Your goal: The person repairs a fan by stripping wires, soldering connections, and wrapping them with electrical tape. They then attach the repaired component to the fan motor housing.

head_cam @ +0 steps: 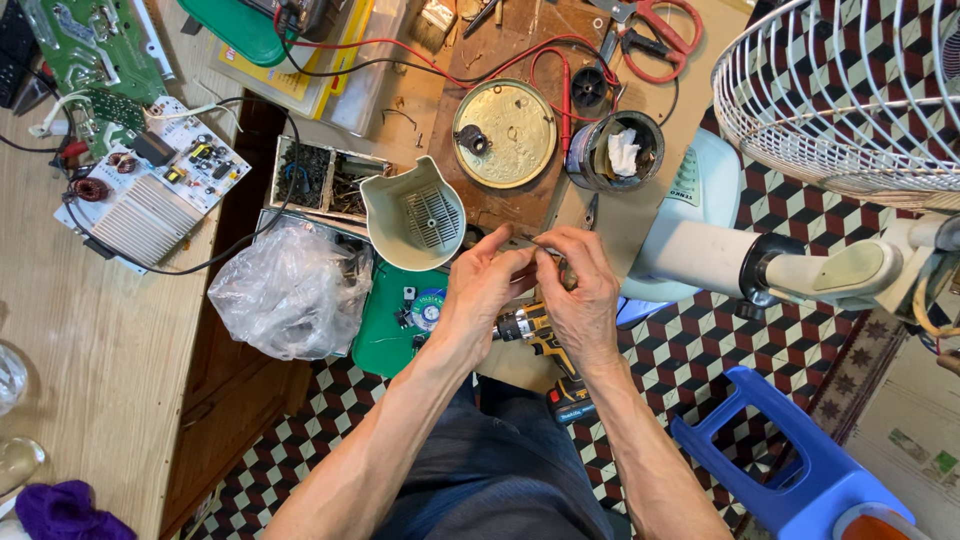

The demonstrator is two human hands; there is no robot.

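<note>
Both forearms rose from 6 o'clock, meeting mid-frame. The left hand [487, 285] and right hand [580, 290] faced each other, fingertips pinched together on a small thin part [548, 247], too small to identify, held between them above the cordless drill [540, 340], with the white housing [413, 212] at 10 o'clock.

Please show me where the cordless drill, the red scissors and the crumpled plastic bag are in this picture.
cordless drill [540, 338], head view, on its yellow body below the hands.
red scissors [662, 32], head view, on a red handle loop.
plastic bag [290, 292], head view, on the middle of the crumpled clear film.
</note>
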